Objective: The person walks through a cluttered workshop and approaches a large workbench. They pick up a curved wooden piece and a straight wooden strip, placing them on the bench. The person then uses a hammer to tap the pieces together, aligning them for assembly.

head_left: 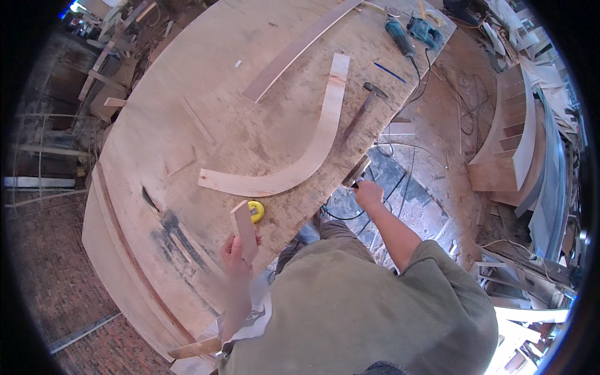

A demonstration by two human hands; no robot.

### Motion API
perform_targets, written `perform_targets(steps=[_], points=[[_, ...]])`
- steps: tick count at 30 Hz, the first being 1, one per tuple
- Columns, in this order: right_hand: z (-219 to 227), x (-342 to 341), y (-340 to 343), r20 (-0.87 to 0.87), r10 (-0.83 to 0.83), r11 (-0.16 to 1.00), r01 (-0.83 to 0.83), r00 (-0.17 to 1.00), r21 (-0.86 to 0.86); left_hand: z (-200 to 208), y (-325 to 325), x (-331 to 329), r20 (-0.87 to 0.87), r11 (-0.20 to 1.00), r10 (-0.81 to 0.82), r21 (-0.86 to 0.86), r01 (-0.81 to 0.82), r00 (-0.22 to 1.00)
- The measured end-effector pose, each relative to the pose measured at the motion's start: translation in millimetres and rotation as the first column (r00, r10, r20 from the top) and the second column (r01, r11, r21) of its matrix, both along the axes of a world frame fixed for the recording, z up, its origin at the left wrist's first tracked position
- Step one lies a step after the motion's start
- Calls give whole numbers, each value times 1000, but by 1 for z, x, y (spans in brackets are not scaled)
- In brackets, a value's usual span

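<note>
My left hand [233, 251] grips a short flat wooden board [244, 228] by its lower part, holding it tilted up over the near part of the worktable [156, 134]. Just beyond that board lies a yellow tape measure [256, 211]. Off the table's right edge, my right hand [369, 194] is closed around the dark handle of a tool with a flat, brownish-grey head [357, 172]; its exact kind is unclear. A curved wooden piece [312, 150] rests on the table between and beyond my hands. A hammer [365, 109] lies to its right.
Farther along the table are a long wooden strip [300, 51], a blue pen-like stick [390, 72], and two corded teal power tools, a grinder [400, 39] and another [425, 31]. Cables trail over the floor. A curved wooden frame [500, 170] stands at right.
</note>
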State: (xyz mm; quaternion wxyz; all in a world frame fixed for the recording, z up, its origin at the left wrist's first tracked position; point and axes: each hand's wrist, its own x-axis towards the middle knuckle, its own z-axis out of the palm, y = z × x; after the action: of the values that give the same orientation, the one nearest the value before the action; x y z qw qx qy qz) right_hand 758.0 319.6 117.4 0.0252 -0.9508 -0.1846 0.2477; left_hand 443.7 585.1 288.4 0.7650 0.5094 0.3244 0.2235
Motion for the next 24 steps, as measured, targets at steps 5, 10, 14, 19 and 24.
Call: perform_targets(steps=[5,10,14,19,24], points=[[-5,-6,-12,13,24,999,-24,1000,-33,3,-5,8,4,997,-76,25,76,997],[-10,-39,-68,-85,-142,983,131,986,-133,3,-6,-1,29,994,-101,39,100,994],[-6,-46,-83,-96,-326,940,312,940,-139,-4,-9,-12,43,994,-104,-36,106,994],[22,-62,-71,37,-347,934,342,937,105,-14,-16,-11,30,983,-184,-7,184,982],[63,-101,-35,-153,-78,872,142,985,468,-19,-27,6,116,961,-264,-48,271,958]])
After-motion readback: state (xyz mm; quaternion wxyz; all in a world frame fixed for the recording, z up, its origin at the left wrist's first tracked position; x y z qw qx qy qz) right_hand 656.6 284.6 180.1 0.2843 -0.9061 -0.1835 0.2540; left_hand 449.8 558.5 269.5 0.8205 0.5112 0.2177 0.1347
